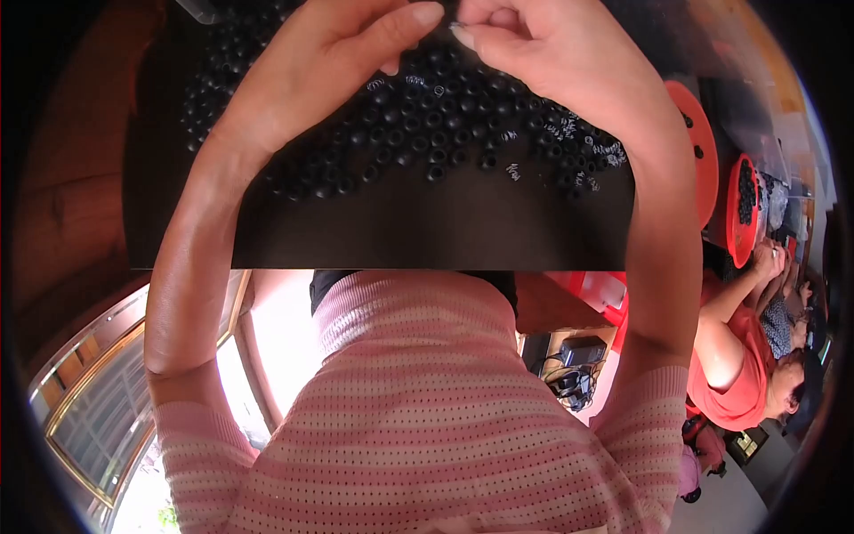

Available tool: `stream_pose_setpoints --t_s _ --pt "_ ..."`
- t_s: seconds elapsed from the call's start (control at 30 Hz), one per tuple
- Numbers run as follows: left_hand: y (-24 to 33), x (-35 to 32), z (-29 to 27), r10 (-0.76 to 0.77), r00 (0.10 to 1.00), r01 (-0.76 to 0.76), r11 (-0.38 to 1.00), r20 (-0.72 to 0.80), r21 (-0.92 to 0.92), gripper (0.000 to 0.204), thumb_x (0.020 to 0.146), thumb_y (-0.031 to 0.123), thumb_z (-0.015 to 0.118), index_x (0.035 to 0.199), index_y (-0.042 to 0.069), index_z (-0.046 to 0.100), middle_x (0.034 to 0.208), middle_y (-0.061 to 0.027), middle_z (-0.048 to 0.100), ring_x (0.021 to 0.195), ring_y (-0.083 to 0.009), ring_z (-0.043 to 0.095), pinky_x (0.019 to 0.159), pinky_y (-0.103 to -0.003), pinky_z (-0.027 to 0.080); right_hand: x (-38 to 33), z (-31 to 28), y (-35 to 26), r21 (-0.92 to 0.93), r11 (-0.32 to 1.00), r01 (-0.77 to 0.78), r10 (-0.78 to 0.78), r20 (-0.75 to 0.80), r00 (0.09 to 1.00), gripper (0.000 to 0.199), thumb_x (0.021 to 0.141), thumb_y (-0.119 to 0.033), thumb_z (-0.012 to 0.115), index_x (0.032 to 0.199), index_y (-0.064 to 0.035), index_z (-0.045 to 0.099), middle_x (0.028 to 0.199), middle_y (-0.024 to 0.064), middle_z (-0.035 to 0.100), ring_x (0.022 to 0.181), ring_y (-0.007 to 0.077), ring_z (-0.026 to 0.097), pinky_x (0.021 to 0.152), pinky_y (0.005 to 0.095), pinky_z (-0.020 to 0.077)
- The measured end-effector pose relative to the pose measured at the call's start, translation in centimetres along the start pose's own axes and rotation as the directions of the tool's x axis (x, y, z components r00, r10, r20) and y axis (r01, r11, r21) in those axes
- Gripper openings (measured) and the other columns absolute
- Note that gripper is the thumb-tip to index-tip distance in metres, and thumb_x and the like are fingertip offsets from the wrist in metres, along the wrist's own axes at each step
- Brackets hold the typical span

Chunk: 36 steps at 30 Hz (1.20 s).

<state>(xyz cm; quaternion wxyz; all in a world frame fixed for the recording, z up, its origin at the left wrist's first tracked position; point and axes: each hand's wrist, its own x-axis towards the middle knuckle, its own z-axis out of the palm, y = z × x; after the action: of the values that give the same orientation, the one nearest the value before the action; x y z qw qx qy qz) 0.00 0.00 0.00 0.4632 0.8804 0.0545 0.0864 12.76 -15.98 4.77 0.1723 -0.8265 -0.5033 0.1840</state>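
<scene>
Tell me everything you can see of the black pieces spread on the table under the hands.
The black pieces are small and rounded, smooth and slightly shiny like plastic; many show a round opening. They lie loose, facing various ways, in an uneven, crowded spread across the dark tabletop, many touching neighbours. Coiled springs lie among them, mostly rightward. The left hand and right hand partly hide the spread.

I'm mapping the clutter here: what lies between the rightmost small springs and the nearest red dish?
In the head view, the person's right forearm crosses between the rightmost springs and that red dish.
</scene>
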Motion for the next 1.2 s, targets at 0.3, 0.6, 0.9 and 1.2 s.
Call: stream_pose_setpoints --t_s 0.3,0.6,0.9,1.2 --pt "1.6 -0.5 0.3 -0.251 0.966 0.241 0.784 0.063 -0.572 0.025 0.101 0.023 0.051 0.092 0.003 0.062 0.073 -0.0002 0.057 0.065 -0.0083 0.052 0.058 -0.021 0.043 -1.3 1.7 0.0 0.077 0.839 0.539 -0.435 -0.501 0.748 0.009 0.08 0.002 0.065 0.082 0.0009 0.056 0.074 0.0122 0.054 0.062 0.0265 0.057 0.055 0.0338 0.0454" --pt "-0.5 0.3 0.8 -0.108 0.993 0.073 0.874 -0.046 -0.48 0.02 0.1 0.025 0.052 0.099 0.008 0.063 0.078 0.0033 0.059 0.058 -0.0002 0.039 0.05 -0.016 0.029 1.3 3.0 1.1 0.543 0.815 0.203 -0.057 -0.272 0.96 0.042 0.098 -0.036 0.053 0.077 0.0004 0.06 0.057 0.0003 0.045 0.054 0.0084 0.042 0.048 0.0281 0.0352" --pt "-1.0 -3.1 2.4 0.051 0.984 -0.105 0.938 -0.169 -0.329 0.019 0.101 0.023 0.052 0.097 0.007 0.061 0.077 0.0033 0.057 0.061 -0.0007 0.039 0.053 -0.016 0.031 -0.4 5.6 0.4 0.604 0.756 0.254 -0.092 -0.286 0.954 0.037 0.095 -0.029 0.058 0.072 0.0003 0.059 0.054 -0.0036 0.041 0.05 0.0052 0.037 0.045 0.0269 0.0292" --pt "-0.1 -3.4 1.9 -0.214 0.976 0.159 0.809 -0.032 -0.565 0.024 0.1 0.027 0.051 0.095 0.006 0.062 0.074 0.0012 0.057 0.053 -0.0011 0.034 0.046 -0.017 0.024 -1.3 6.1 1.1 0.592 0.75 0.296 -0.129 -0.308 0.943 0.016 0.09 -0.015 0.062 0.086 0.0002 0.064 0.062 -0.0022 0.052 0.057 0.0049 0.044 0.05 0.0247 0.0348"
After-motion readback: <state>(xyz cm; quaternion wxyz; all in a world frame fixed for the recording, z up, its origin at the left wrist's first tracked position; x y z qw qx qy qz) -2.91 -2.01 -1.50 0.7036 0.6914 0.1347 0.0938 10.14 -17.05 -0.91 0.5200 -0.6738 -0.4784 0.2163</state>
